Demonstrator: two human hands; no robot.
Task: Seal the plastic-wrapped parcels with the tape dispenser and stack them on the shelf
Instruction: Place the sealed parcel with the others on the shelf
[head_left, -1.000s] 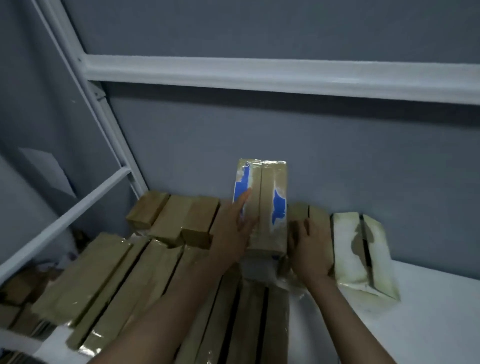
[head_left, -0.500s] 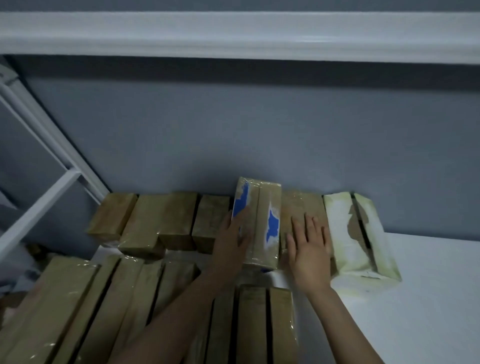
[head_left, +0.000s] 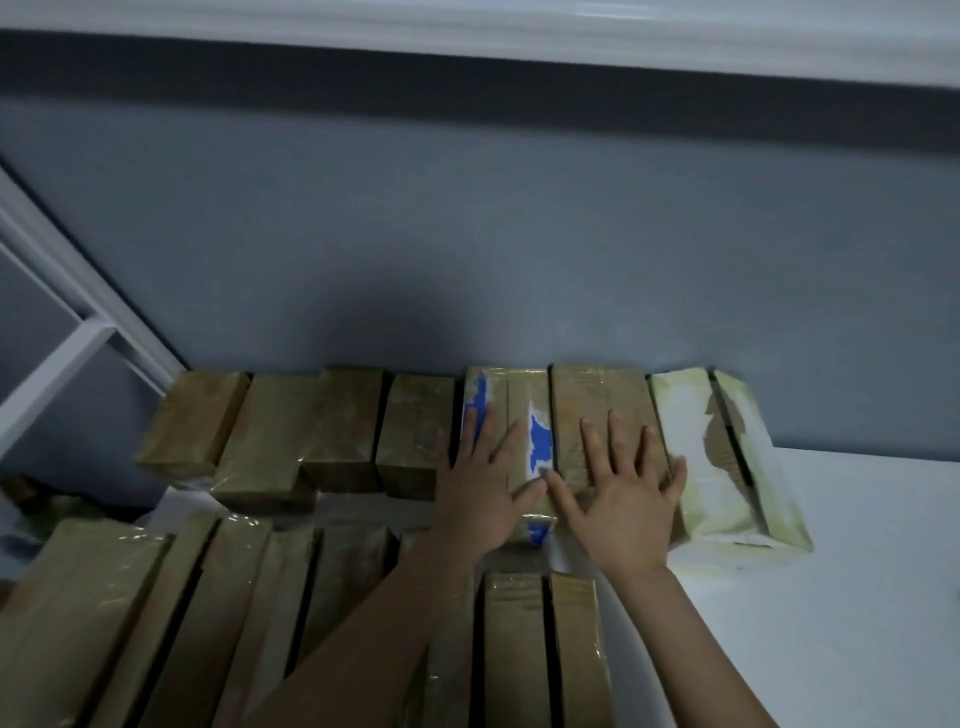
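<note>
At the centre of the frame the left hand lay flat, fingers spread, on the blue-patched parcel, its thumb pointing right across the parcel's near end; it pressed rather than gripped. Just to its right the right hand lay equally flat and wide, palm down on the brown parcel next in the row, its little finger reaching the edge of the white parcel; neither hand held anything. The blue-patched parcel sat in the back row against the grey wall, tight between brown-taped neighbours; more brown parcels ran left along that row toward the middle left of the frame. A second row of long brown parcels filled the lower left, lying lengthwise toward the camera; both forearms crossed over them. The white shelf surface showed bare in the lower right; a white shelf frame slanted across the left edge.
</note>
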